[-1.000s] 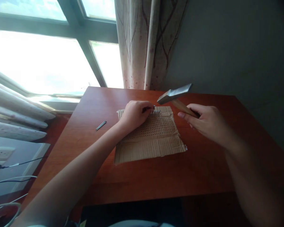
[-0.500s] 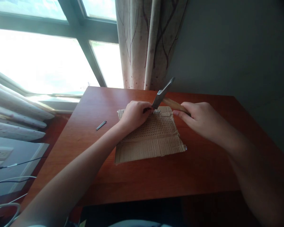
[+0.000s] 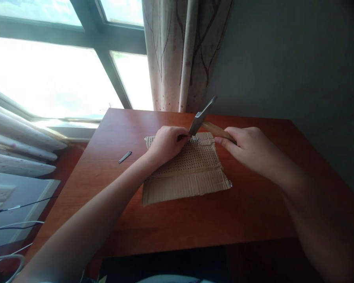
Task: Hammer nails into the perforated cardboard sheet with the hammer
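Observation:
My right hand (image 3: 247, 147) is wrapped round the wooden handle of a hammer (image 3: 200, 120). The hammer's metal head is tilted, its lower end right at the fingertips of my left hand (image 3: 169, 143). Those fingers are pinched together over the far part of a brown corrugated cardboard piece (image 3: 185, 184); what they hold is hidden behind them and the hammer head. Just right of the fingertips, a short row of small metal nails (image 3: 195, 139) shows in the cardboard. Rows of small holes cover much of its surface.
Several loose nails (image 3: 125, 157) lie together left of the cardboard on the reddish-brown wooden table (image 3: 177, 228). Behind the table hang patterned curtains (image 3: 168, 59) beside a bright window. A wall socket (image 3: 0, 194) and cables are at the lower left.
Both hands, the hammer and the cardboard keep nearly the same positions. The whole view has shifted very slightly.

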The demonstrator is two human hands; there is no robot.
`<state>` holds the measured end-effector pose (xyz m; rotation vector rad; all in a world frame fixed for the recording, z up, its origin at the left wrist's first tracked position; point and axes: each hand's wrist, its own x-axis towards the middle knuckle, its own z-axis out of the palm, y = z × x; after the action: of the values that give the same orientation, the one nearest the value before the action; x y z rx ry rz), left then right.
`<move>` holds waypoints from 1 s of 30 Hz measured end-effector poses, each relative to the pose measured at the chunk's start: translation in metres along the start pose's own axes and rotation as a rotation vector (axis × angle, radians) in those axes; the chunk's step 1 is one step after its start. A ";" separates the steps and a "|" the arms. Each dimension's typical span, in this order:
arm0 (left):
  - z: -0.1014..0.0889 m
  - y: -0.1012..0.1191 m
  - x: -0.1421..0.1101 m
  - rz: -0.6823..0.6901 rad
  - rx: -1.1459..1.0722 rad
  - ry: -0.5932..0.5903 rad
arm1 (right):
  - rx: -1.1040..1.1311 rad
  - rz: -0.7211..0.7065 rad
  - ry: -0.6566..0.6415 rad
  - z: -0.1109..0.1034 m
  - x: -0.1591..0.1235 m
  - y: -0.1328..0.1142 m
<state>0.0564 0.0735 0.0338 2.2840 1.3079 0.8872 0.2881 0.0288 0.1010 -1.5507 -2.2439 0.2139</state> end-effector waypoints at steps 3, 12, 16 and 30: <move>-0.003 0.003 0.001 -0.003 0.039 -0.029 | -0.003 0.015 -0.029 0.003 0.000 0.000; -0.022 0.018 -0.033 0.138 0.280 -0.151 | 0.015 0.036 -0.019 0.003 0.000 0.001; -0.015 0.020 -0.048 0.149 0.293 -0.136 | 0.036 0.020 0.006 0.003 0.001 0.002; -0.011 0.019 -0.051 0.161 0.330 -0.126 | -0.037 0.016 -0.018 -0.003 0.006 -0.003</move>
<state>0.0422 0.0199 0.0353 2.6814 1.3095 0.5975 0.2851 0.0328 0.1058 -1.5923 -2.2620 0.1929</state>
